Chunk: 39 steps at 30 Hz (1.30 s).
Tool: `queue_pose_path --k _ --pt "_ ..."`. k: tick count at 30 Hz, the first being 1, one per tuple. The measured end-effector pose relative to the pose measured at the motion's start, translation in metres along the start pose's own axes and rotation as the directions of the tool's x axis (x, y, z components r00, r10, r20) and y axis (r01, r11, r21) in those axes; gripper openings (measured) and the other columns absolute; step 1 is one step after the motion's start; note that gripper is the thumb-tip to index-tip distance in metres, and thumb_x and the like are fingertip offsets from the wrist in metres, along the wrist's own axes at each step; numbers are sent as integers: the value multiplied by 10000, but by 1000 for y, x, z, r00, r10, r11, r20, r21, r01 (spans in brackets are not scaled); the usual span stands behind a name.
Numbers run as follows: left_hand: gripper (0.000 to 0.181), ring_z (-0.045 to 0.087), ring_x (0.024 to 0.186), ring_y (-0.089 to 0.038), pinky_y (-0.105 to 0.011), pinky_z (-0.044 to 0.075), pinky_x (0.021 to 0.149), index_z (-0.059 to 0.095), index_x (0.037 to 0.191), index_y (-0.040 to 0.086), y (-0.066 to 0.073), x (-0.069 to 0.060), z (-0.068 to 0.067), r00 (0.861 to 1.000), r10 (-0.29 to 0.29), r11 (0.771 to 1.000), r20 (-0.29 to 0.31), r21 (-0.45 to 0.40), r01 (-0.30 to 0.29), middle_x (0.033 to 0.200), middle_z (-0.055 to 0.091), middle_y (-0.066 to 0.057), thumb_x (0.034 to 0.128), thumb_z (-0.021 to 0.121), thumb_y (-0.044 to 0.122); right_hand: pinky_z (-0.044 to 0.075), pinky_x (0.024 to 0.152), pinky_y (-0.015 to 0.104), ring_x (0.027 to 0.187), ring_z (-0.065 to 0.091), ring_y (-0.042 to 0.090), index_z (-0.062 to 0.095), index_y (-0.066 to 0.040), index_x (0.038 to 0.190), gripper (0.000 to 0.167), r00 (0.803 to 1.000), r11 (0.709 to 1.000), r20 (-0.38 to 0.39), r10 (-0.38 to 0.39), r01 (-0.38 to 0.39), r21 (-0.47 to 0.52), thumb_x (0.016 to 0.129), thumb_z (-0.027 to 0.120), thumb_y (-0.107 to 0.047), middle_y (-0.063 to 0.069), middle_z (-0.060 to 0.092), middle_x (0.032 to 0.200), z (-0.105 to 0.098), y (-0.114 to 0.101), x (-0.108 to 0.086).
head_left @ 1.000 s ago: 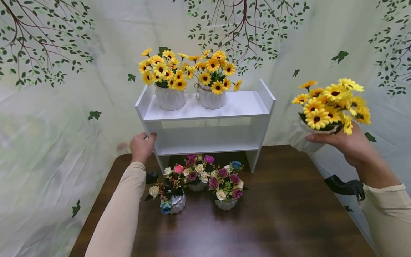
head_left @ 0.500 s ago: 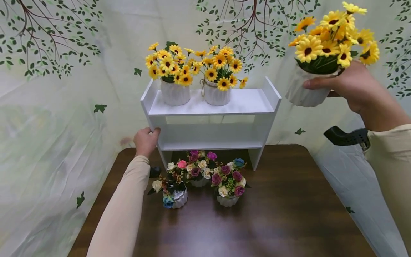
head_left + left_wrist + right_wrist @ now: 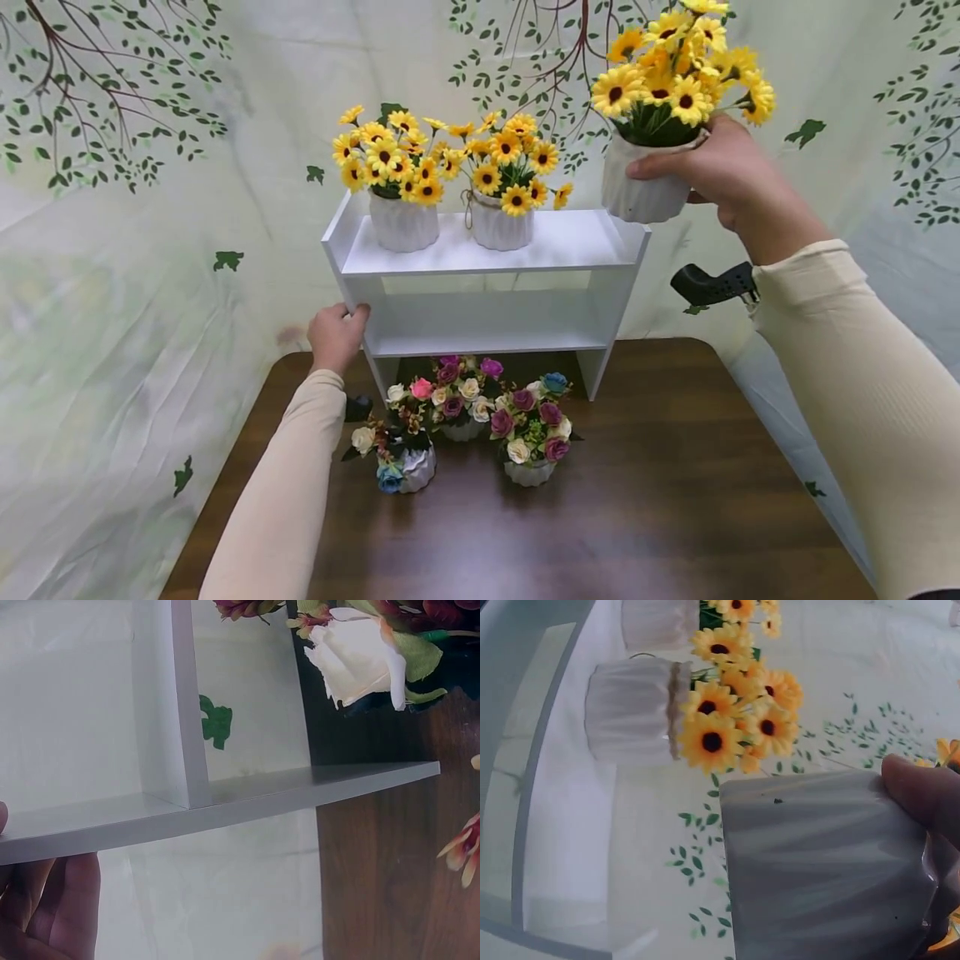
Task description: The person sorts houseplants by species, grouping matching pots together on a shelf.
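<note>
Right grip (image 3: 731,179) clasped round white pot of yellow flowers (image 3: 641,190), aloft near right end of white shelf (image 3: 487,321). Three rose pots (image 3: 532,429) on tabletop (image 3: 660,475). Left grip (image 3: 335,340) pinching shelf's left side. Top tier (image 3: 573,237): two yellow-flower pots (image 3: 405,225). Behind: leaf-printed backdrop (image 3: 142,333).

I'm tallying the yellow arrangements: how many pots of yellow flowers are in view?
3: the left pot on the top shelf, the second pot just right of it, and the third pot in the raised right hand. None appears hidden.
</note>
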<state>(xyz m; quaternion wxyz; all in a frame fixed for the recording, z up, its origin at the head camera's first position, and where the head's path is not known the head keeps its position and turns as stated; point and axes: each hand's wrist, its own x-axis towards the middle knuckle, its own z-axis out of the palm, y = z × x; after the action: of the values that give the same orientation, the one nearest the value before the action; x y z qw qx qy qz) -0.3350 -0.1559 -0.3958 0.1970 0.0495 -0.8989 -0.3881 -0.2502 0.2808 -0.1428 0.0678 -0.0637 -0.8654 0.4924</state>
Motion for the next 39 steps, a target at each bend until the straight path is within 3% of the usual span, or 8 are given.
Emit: queue_pose_path --k 8,17,21,25,31,37,39 --pt "374 649 865 -396 -436 459 728 726 876 -64 0 -3 1 1000 -18 1000 3 -15 18 956 736 -263 920 566 271 340 1172 431 1363 424 209 311 -251 1515 925 997 997 -45 62 -60 38 762 840 -342 -20 418 1528 28 -6 17" --pt "369 631 799 -376 -378 439 673 725 821 -52 0 -2 5 1000 -1 1000 3 -20 1 884 737 -251 917 570 268 356 1167 413 1416 390 203 222 -256 1547 993 987 987 -56 152 -149 57 769 830 -358 5 328 1606 45 -1 27" --pt "362 652 833 -393 -420 465 708 734 843 -44 0 -1 4 1000 -6 1000 -11 -20 6 912 743 -248 920 573 271 370 1160 394 1415 399 207 200 -223 1545 1004 989 989 -49 140 -138 50 772 829 -341 30 324 1604 50 0 29" --pt "364 658 845 -405 -439 468 723 734 844 -43 0 -1 4 1000 -2 1000 -14 -12 2 915 741 -251 925 569 272 370 1158 394 1386 424 202 289 -222 1519 932 993 991 -37 109 -105 79 766 837 -268 25 379 1576 58 3 34" --pt "368 636 803 -387 -417 447 696 717 801 -43 0 -1 4 1000 3 1000 -11 -10 -3 881 736 -249 925 568 269 351 1172 395 1405 402 204 277 -213 1541 939 992 990 -7 124 -124 65 779 822 -276 34 349 1595 70 10 44" --pt "373 591 733 -336 -338 408 643 698 763 -35 2 -2 1 1000 -1 1000 -14 -20 1 823 728 -228 924 571 278 326 1192 359 1434 377 202 247 -178 1549 956 990 983 -47 135 -128 134 782 818 -203 42 327 1610 80 16 52" --pt "376 606 758 -356 -366 426 667 709 785 -46 2 -1 0 1000 2 1000 -21 -17 -2 852 734 -237 923 572 277 311 1199 343 1441 371 196 244 -178 1550 950 989 981 -63 136 -125 151 787 810 -182 40 325 1612 82 19 55"
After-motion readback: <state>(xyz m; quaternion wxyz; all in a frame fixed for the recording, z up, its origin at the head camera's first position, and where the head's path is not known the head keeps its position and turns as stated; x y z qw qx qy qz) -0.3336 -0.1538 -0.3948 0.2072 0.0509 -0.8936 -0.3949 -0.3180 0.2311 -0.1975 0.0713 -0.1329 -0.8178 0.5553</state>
